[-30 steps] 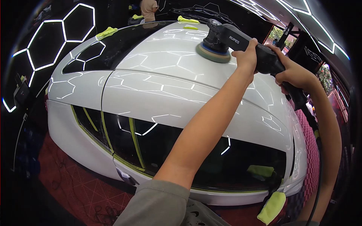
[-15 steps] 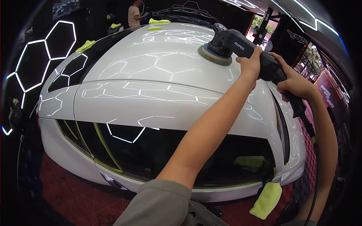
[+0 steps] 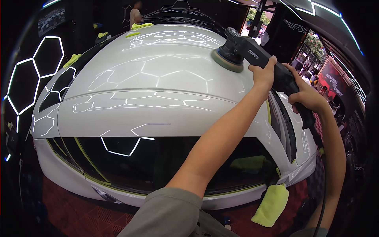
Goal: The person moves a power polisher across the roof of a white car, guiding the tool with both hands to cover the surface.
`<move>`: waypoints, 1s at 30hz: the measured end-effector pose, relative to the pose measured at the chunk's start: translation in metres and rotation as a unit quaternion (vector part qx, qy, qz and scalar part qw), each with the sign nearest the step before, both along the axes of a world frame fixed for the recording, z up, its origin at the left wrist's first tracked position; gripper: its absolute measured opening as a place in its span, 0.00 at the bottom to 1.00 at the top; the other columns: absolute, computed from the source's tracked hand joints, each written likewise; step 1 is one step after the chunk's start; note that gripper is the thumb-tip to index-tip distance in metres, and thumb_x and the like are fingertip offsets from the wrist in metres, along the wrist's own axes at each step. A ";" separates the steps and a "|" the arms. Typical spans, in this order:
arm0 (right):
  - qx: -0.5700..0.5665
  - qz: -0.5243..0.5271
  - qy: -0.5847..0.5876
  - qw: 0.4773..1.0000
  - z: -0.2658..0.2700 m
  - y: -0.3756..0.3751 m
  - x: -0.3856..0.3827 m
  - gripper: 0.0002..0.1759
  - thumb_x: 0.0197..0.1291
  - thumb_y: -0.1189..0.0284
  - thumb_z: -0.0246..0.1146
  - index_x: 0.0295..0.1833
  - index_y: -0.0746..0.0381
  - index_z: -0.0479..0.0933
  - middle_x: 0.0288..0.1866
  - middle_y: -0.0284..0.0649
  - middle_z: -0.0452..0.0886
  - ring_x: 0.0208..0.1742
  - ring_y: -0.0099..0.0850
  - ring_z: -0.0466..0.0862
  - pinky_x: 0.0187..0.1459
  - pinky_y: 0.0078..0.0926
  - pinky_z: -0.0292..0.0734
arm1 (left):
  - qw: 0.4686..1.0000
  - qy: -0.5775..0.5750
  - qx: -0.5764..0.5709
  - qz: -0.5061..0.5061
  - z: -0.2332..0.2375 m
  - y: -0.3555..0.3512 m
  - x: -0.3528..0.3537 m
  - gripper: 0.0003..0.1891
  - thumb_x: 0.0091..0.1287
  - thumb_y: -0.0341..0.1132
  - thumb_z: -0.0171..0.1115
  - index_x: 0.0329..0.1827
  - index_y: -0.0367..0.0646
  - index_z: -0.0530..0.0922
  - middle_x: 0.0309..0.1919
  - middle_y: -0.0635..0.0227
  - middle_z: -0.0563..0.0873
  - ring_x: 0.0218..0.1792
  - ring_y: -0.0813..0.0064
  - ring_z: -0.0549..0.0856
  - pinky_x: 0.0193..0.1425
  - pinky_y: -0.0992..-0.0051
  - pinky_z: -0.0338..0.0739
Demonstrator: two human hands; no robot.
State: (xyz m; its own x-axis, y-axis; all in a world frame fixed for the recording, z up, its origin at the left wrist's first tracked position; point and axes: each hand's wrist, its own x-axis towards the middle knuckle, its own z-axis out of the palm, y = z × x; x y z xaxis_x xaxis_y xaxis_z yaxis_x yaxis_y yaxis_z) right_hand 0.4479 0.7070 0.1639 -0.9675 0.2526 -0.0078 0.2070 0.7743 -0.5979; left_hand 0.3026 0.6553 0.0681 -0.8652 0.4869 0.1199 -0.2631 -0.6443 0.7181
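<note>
A black polisher (image 3: 258,55) with a round pad (image 3: 227,62) rests on the white car roof (image 3: 158,67), near its right part. My left hand (image 3: 263,73) is wrapped round the front of the polisher's body, just behind the lettering. Further back, my right hand (image 3: 306,91) grips the rear handle, with the thumb on the near side. A power cord (image 3: 324,189) runs down from the handle past my right forearm. Below the roof edge lies the dark side window (image 3: 173,162), bordered by green tape.
A yellow-green cloth (image 3: 271,205) hangs at the side mirror. More cloths lie at the far roof edge (image 3: 141,26) and on the rear glass (image 3: 72,60). Another person (image 3: 135,16) stands beyond the car. The floor (image 3: 79,209) has red tiles.
The view has shifted to the right, so the car appears further left. Both hands still hold the polisher, whose pad sits slightly lower and more tilted in view.
</note>
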 end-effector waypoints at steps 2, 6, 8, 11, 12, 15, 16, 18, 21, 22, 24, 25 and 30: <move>-0.004 -0.007 0.004 1.000 -0.005 0.011 0.005 0.60 0.41 0.85 0.59 0.84 0.47 0.47 0.32 0.42 0.78 0.20 0.30 0.82 0.23 0.30 0.81 | 1.000 0.008 -0.005 0.008 -0.005 0.019 -0.002 0.56 0.61 0.55 0.71 0.74 0.27 0.44 0.56 0.48 0.77 0.49 0.63 0.86 0.46 0.64 0.85; -0.026 -0.017 0.020 0.999 -0.017 0.040 0.015 0.62 0.40 0.86 0.60 0.84 0.47 0.46 0.40 0.49 0.80 0.20 0.32 0.82 0.24 0.31 0.81 | 1.000 0.014 -0.017 -0.004 -0.014 0.053 0.004 0.55 0.61 0.54 0.72 0.74 0.27 0.45 0.56 0.47 0.77 0.51 0.64 0.85 0.48 0.65 0.84; -0.039 -0.027 0.024 0.999 -0.021 0.050 0.022 0.62 0.39 0.87 0.61 0.84 0.47 0.47 0.42 0.50 0.80 0.21 0.32 0.83 0.24 0.32 0.81 | 1.000 0.013 -0.027 0.007 -0.020 0.076 0.005 0.55 0.60 0.54 0.72 0.74 0.27 0.46 0.56 0.47 0.77 0.50 0.63 0.85 0.47 0.64 0.84; -0.059 -0.041 0.021 0.997 -0.031 0.071 0.033 0.62 0.39 0.86 0.61 0.84 0.48 0.46 0.42 0.50 0.79 0.21 0.33 0.83 0.25 0.32 0.81 | 0.998 0.009 -0.054 0.000 -0.028 0.100 0.014 0.55 0.59 0.55 0.73 0.74 0.26 0.47 0.56 0.46 0.77 0.49 0.62 0.86 0.47 0.63 0.85; -0.066 -0.042 0.018 0.997 -0.031 0.076 0.036 0.62 0.39 0.86 0.61 0.84 0.48 0.46 0.41 0.50 0.79 0.21 0.33 0.83 0.25 0.32 0.81 | 0.998 0.011 -0.053 -0.007 -0.028 0.104 0.017 0.55 0.59 0.55 0.73 0.74 0.26 0.47 0.56 0.46 0.77 0.49 0.62 0.86 0.47 0.63 0.85; -0.071 -0.055 0.023 0.996 -0.040 0.093 0.044 0.61 0.41 0.86 0.62 0.83 0.48 0.46 0.39 0.49 0.79 0.21 0.34 0.83 0.25 0.33 0.82 | 0.992 0.020 -0.125 -0.007 -0.029 0.115 0.030 0.53 0.58 0.54 0.73 0.72 0.24 0.53 0.56 0.47 0.78 0.48 0.62 0.86 0.46 0.62 0.85; -0.077 -0.051 0.034 0.995 -0.045 0.104 0.051 0.61 0.41 0.86 0.62 0.83 0.48 0.46 0.39 0.49 0.79 0.21 0.34 0.83 0.25 0.33 0.81 | 0.996 0.021 -0.085 -0.010 -0.034 0.120 0.033 0.51 0.58 0.53 0.74 0.70 0.24 0.56 0.54 0.48 0.79 0.49 0.62 0.86 0.46 0.62 0.85; -0.071 -0.033 0.034 0.996 -0.054 0.120 0.057 0.61 0.43 0.85 0.63 0.84 0.47 0.45 0.38 0.49 0.79 0.22 0.34 0.83 0.25 0.32 0.82 | 0.996 0.033 -0.064 -0.054 -0.029 0.109 0.048 0.54 0.57 0.52 0.74 0.70 0.20 0.50 0.58 0.37 0.78 0.54 0.57 0.86 0.57 0.68 0.81; -0.102 -0.094 0.014 0.990 -0.057 0.116 0.077 0.61 0.44 0.85 0.63 0.84 0.47 0.44 0.38 0.49 0.79 0.22 0.34 0.83 0.26 0.32 0.82 | 0.991 0.031 -0.106 -0.075 -0.027 0.109 0.064 0.55 0.58 0.50 0.74 0.70 0.19 0.48 0.57 0.37 0.78 0.52 0.57 0.86 0.55 0.68 0.82; -0.113 -0.097 0.012 0.989 -0.059 0.117 0.081 0.61 0.44 0.85 0.63 0.84 0.47 0.44 0.38 0.49 0.80 0.23 0.33 0.83 0.26 0.32 0.82 | 0.989 0.034 -0.119 -0.078 -0.030 0.113 0.065 0.54 0.58 0.50 0.74 0.71 0.19 0.49 0.57 0.37 0.78 0.52 0.57 0.86 0.55 0.68 0.82; -0.131 -0.093 0.007 0.987 -0.068 0.116 0.089 0.61 0.44 0.85 0.63 0.84 0.47 0.43 0.38 0.49 0.80 0.23 0.33 0.83 0.26 0.32 0.82 | 0.988 0.039 -0.120 -0.083 -0.034 0.121 0.074 0.53 0.58 0.49 0.74 0.70 0.19 0.50 0.57 0.37 0.78 0.53 0.56 0.86 0.56 0.68 0.82; -0.133 -0.100 0.014 0.986 -0.072 0.118 0.095 0.61 0.44 0.85 0.63 0.84 0.48 0.43 0.39 0.49 0.80 0.23 0.33 0.83 0.26 0.32 0.82 | 0.989 0.039 -0.122 -0.079 -0.039 0.119 0.078 0.52 0.58 0.49 0.74 0.70 0.19 0.51 0.57 0.36 0.78 0.53 0.55 0.86 0.56 0.68 0.82; -0.129 -0.091 0.060 0.986 -0.074 0.102 0.106 0.61 0.40 0.88 0.60 0.84 0.53 0.45 0.41 0.52 0.80 0.21 0.34 0.83 0.23 0.32 0.81 | 0.988 0.058 -0.130 -0.053 -0.043 0.112 0.094 0.50 0.57 0.53 0.73 0.67 0.22 0.56 0.59 0.34 0.79 0.59 0.48 0.84 0.66 0.65 0.76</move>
